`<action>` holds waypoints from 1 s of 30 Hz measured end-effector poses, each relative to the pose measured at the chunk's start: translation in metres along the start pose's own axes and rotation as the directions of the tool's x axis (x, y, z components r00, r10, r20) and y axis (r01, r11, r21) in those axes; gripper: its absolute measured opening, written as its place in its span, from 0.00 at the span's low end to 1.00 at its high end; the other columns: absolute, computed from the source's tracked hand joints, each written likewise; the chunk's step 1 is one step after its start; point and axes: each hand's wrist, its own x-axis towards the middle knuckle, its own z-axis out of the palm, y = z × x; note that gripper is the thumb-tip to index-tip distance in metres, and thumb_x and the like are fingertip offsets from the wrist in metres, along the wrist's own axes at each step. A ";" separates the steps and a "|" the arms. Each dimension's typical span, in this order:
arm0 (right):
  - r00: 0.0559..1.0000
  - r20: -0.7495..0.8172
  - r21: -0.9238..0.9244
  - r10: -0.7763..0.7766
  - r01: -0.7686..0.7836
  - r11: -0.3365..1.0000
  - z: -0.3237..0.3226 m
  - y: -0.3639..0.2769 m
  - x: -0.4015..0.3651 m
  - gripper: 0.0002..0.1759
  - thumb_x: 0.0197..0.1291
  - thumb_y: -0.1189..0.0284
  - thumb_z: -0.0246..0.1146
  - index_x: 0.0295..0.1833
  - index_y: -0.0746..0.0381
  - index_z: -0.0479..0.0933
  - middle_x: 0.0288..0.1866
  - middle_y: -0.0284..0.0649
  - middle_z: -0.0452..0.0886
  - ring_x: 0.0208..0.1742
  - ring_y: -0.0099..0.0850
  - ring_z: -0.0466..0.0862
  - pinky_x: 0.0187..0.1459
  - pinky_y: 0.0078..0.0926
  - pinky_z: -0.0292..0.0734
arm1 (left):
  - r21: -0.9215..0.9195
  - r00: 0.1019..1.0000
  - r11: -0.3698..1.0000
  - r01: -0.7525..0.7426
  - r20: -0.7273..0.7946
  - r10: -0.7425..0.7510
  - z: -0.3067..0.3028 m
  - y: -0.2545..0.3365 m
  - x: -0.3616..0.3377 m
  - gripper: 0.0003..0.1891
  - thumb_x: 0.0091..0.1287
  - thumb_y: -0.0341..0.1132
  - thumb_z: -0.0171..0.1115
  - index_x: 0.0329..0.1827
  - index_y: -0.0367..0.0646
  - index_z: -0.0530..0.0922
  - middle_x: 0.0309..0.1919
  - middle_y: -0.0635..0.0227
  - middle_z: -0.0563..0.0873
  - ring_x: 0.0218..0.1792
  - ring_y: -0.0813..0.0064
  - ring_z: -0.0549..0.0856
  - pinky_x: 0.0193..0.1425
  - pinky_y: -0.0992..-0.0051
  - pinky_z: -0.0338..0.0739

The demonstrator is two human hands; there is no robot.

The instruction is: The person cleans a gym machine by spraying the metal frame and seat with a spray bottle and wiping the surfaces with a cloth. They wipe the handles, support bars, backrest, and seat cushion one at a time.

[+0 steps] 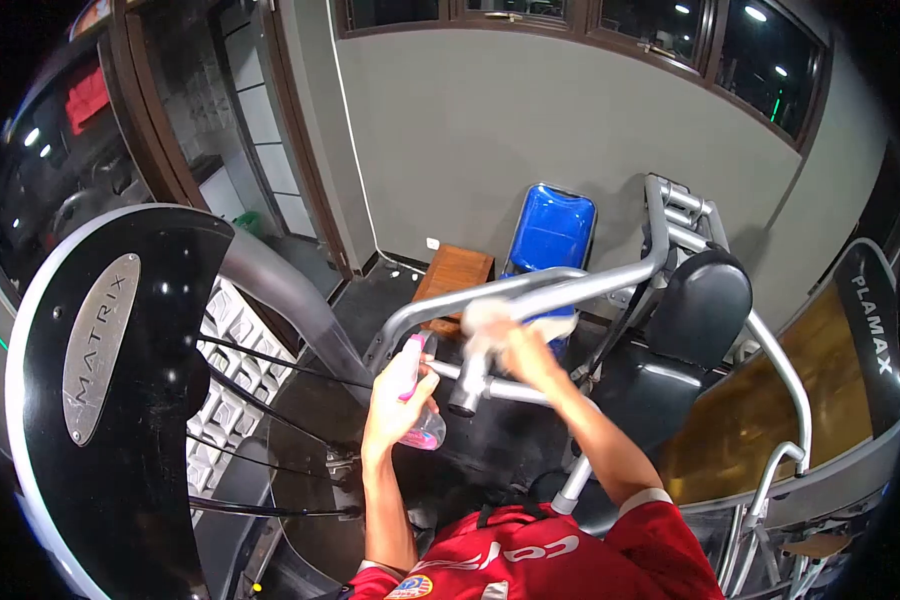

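My left hand [395,400] is wrapped round a clear spray bottle [426,432] with a white and pink trigger head, held upright beside the gym machine's frame. My right hand [522,348] presses a pale cloth [484,314] against the grey metal bar [580,290] of the machine. Motion blurs this hand and the cloth, and the fingers are partly hidden. Below the cloth, a short bar end with a dark cap [463,406] points towards me.
A black machine tower marked MATRIX [100,350] with cables stands at left. The black padded seat [650,395] and backrest [700,305] are at right, before a PLAMAX panel [870,320]. Behind are a blue chair [553,228], a wooden stool [455,272] and the grey wall [490,120].
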 end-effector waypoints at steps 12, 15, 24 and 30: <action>0.807 -0.381 0.093 0.451 -0.452 0.887 -0.031 0.082 0.015 0.21 0.70 0.64 0.47 0.59 0.66 0.72 0.45 0.54 0.82 0.47 0.48 0.82 0.46 0.35 0.76 | 0.028 0.999 0.999 -0.022 -0.042 0.023 -0.011 0.001 0.000 0.19 0.64 0.24 0.61 0.59 0.34 0.72 0.37 0.64 0.79 0.26 0.79 0.81 0.24 0.79 0.80; 0.627 -0.568 0.126 0.533 -0.574 0.809 -0.039 0.071 0.013 0.20 0.58 0.73 0.59 0.56 0.67 0.74 0.39 0.57 0.83 0.41 0.47 0.85 0.40 0.39 0.78 | 0.005 0.996 0.999 -0.037 -0.075 0.037 -0.010 0.002 -0.001 0.20 0.64 0.24 0.61 0.60 0.35 0.71 0.38 0.64 0.78 0.27 0.79 0.80 0.24 0.79 0.80; 0.515 -0.513 0.159 0.686 -0.728 0.666 -0.034 0.109 -0.018 0.14 0.54 0.71 0.60 0.45 0.66 0.79 0.38 0.56 0.83 0.45 0.47 0.84 0.42 0.41 0.79 | 0.006 0.992 0.998 -0.062 -0.105 0.063 -0.017 0.012 0.001 0.23 0.63 0.27 0.62 0.61 0.32 0.68 0.37 0.62 0.79 0.26 0.76 0.81 0.24 0.76 0.81; 0.713 -0.264 0.278 0.650 -0.589 0.759 -0.011 0.024 0.011 0.09 0.52 0.74 0.58 0.34 0.71 0.77 0.30 0.53 0.82 0.29 0.41 0.85 0.31 0.38 0.78 | 0.050 0.995 0.997 -0.050 -0.080 0.054 -0.018 0.003 0.005 0.23 0.63 0.26 0.62 0.61 0.32 0.68 0.37 0.62 0.78 0.26 0.76 0.81 0.24 0.76 0.81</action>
